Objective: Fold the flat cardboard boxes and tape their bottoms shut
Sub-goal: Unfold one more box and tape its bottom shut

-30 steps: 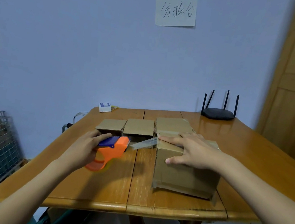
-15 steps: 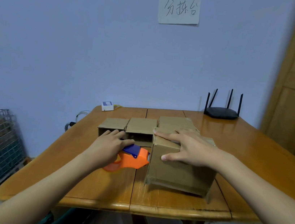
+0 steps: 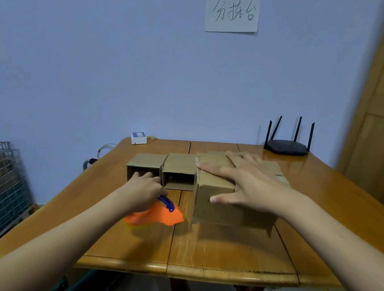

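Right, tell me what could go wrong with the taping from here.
1. The right hand lies flat on the big box, thumb over the near face; if the pressure eases, the box could slide.
2. The left hand grips the orange tape dispenser low beside the box; pulling sideways may skew or wrinkle the tape.

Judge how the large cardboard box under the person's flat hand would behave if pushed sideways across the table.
The large cardboard box probably slides easily: the wooden table looks glossy. It seems light for its size, being thin cardboard and likely empty. Its broad, low shape suggests sliding rather than tipping, though the walls may flex without the right hand pressing flat on top.
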A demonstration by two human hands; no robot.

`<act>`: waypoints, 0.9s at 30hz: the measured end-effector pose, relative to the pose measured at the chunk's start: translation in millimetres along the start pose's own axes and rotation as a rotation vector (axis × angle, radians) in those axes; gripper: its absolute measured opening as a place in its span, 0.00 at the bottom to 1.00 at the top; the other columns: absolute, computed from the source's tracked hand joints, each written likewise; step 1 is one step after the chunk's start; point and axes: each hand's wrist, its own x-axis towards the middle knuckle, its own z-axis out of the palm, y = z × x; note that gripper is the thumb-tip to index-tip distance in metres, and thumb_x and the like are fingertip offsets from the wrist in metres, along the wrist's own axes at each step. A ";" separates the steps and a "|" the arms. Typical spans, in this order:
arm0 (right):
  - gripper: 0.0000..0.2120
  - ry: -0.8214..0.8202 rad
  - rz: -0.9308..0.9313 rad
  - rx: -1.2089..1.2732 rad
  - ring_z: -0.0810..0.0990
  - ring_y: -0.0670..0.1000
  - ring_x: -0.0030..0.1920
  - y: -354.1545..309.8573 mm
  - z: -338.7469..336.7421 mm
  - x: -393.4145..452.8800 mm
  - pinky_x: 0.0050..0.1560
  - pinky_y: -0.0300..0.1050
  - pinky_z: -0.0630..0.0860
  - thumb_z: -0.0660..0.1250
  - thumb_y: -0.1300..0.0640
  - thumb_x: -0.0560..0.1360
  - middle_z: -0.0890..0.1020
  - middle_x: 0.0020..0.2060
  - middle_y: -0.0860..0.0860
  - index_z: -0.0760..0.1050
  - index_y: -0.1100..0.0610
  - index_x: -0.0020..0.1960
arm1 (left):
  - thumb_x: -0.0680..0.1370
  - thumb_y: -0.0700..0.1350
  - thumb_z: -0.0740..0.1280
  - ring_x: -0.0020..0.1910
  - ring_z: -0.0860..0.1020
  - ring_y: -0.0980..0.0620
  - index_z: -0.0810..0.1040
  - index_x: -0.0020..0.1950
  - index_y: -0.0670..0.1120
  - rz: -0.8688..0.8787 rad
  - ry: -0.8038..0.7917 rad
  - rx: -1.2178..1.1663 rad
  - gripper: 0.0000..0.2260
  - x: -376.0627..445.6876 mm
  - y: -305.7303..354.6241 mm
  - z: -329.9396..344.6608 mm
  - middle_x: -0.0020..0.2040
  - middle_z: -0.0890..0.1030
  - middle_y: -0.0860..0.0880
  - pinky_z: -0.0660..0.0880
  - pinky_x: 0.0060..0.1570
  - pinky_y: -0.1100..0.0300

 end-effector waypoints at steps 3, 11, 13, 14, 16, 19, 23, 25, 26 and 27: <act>0.34 0.003 0.057 0.051 0.56 0.59 0.76 10.9 -3.3 -3.5 0.74 0.57 0.53 0.57 0.27 0.74 0.58 0.78 0.55 0.42 0.22 0.72 | 0.76 0.36 0.58 0.52 0.74 0.46 0.75 0.66 0.55 -0.167 -0.049 -0.248 0.22 6.5 -18.6 19.9 0.49 0.73 0.52 0.74 0.46 0.53; 0.33 0.020 0.077 0.249 0.57 0.54 0.75 9.4 6.2 -9.7 0.65 0.48 0.58 0.61 0.30 0.74 0.62 0.76 0.50 0.41 0.19 0.68 | 0.77 0.38 0.62 0.41 0.74 0.51 0.74 0.52 0.45 -0.459 -0.195 -0.507 0.06 17.4 -23.9 46.1 0.45 0.75 0.48 0.73 0.41 0.60; 0.33 0.013 0.089 0.245 0.57 0.55 0.75 10.5 9.8 -7.8 0.69 0.52 0.58 0.61 0.29 0.74 0.63 0.76 0.51 0.41 0.19 0.68 | 0.77 0.38 0.62 0.43 0.76 0.50 0.73 0.52 0.46 -0.495 -0.238 -0.527 0.06 18.0 -26.4 50.5 0.47 0.76 0.47 0.77 0.43 0.57; 0.33 0.011 0.094 0.241 0.57 0.55 0.75 11.2 10.6 -7.0 0.70 0.52 0.58 0.61 0.29 0.74 0.63 0.75 0.51 0.41 0.19 0.68 | 0.76 0.38 0.62 0.44 0.76 0.49 0.73 0.51 0.46 -0.511 -0.250 -0.539 0.06 18.3 -26.1 54.4 0.48 0.76 0.47 0.78 0.44 0.56; 0.33 0.004 0.097 0.233 0.58 0.55 0.75 12.8 12.0 -5.6 0.71 0.53 0.57 0.60 0.29 0.73 0.64 0.75 0.52 0.41 0.18 0.68 | 0.77 0.38 0.62 0.44 0.76 0.50 0.72 0.51 0.46 -0.529 -0.262 -0.560 0.05 17.7 -25.8 63.2 0.48 0.76 0.47 0.77 0.43 0.58; 0.34 -0.017 0.103 0.203 0.57 0.57 0.76 15.3 16.0 -2.4 0.73 0.57 0.56 0.59 0.27 0.72 0.62 0.77 0.53 0.41 0.19 0.70 | 0.78 0.39 0.63 0.48 0.78 0.48 0.72 0.53 0.46 -0.560 -0.292 -0.587 0.05 15.3 -28.9 75.8 0.49 0.76 0.46 0.76 0.48 0.57; 0.34 -0.013 0.100 0.209 0.58 0.57 0.76 13.6 19.6 0.8 0.73 0.57 0.56 0.58 0.26 0.72 0.62 0.77 0.53 0.41 0.19 0.70 | 0.77 0.40 0.66 0.53 0.78 0.48 0.74 0.60 0.45 -0.565 -0.290 -0.607 0.11 15.1 -28.6 81.0 0.55 0.78 0.45 0.78 0.52 0.56; 0.34 -0.024 0.099 0.208 0.59 0.57 0.75 13.1 22.6 2.1 0.72 0.56 0.57 0.58 0.27 0.73 0.62 0.76 0.53 0.42 0.20 0.71 | 0.78 0.41 0.66 0.61 0.76 0.44 0.69 0.71 0.46 -0.561 -0.350 -0.590 0.21 17.2 -23.4 76.2 0.64 0.75 0.43 0.76 0.60 0.52; 0.34 -0.033 0.100 0.202 0.59 0.57 0.75 13.3 25.0 3.5 0.72 0.57 0.57 0.58 0.27 0.73 0.62 0.76 0.53 0.41 0.20 0.71 | 0.78 0.41 0.64 0.68 0.70 0.40 0.63 0.76 0.47 -0.561 -0.348 -0.554 0.27 18.3 -18.6 69.6 0.70 0.71 0.42 0.70 0.68 0.46; 0.34 -0.042 0.102 0.196 0.59 0.57 0.75 13.4 27.8 5.8 0.72 0.58 0.57 0.58 0.26 0.73 0.62 0.77 0.53 0.41 0.20 0.71 | 0.79 0.41 0.62 0.75 0.62 0.38 0.57 0.79 0.49 -0.560 -0.283 -0.516 0.30 18.5 -11.4 59.3 0.76 0.64 0.42 0.61 0.73 0.41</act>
